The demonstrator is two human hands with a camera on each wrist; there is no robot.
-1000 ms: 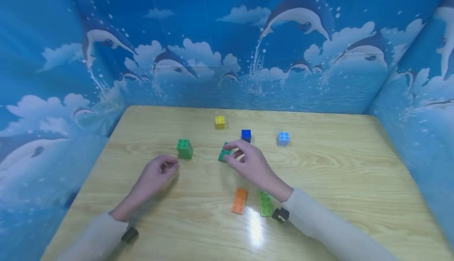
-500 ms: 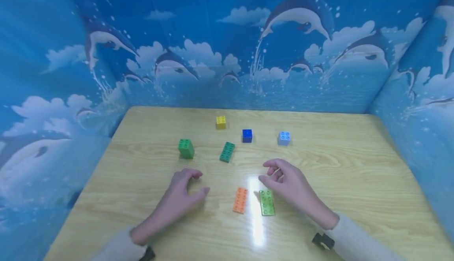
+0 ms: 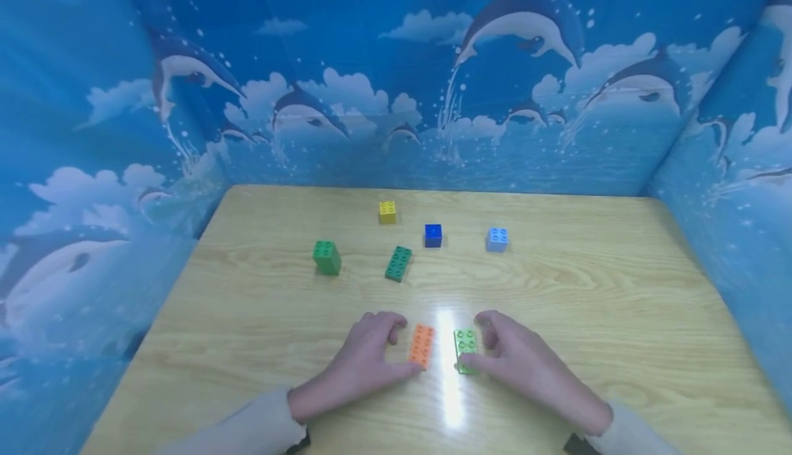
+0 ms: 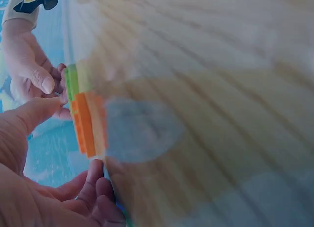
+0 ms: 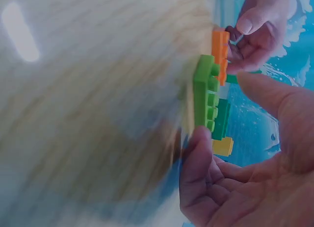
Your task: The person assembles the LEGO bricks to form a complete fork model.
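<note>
On the table lie two flat studded toy bricks, one orange [image 3: 422, 345] and one light green [image 3: 465, 342], side by side with a narrow gap. My left hand [image 3: 370, 355] is spread around the orange brick, thumb by its near end and fingers by its far left side. In the left wrist view that orange brick [image 4: 84, 124] sits between the thumb and fingertips. My right hand [image 3: 522, 355] reaches around the light green brick, its thumb overlapping the near end. The right wrist view shows fingertips right at one end of this green brick [image 5: 203, 97] and the thumb apart from it.
Farther back stand a tall green brick [image 3: 327, 258], a flat dark green brick [image 3: 399, 264], a yellow brick [image 3: 387, 212], a dark blue brick [image 3: 433, 236] and a light blue brick [image 3: 497, 240]. Dolphin-printed cloth [image 3: 396, 152] borders the wooden table [image 3: 588, 290].
The right hand left the dark green brick and came back to the light green one. The left hand moved right and nearer, from beside the tall green brick to the orange one.
</note>
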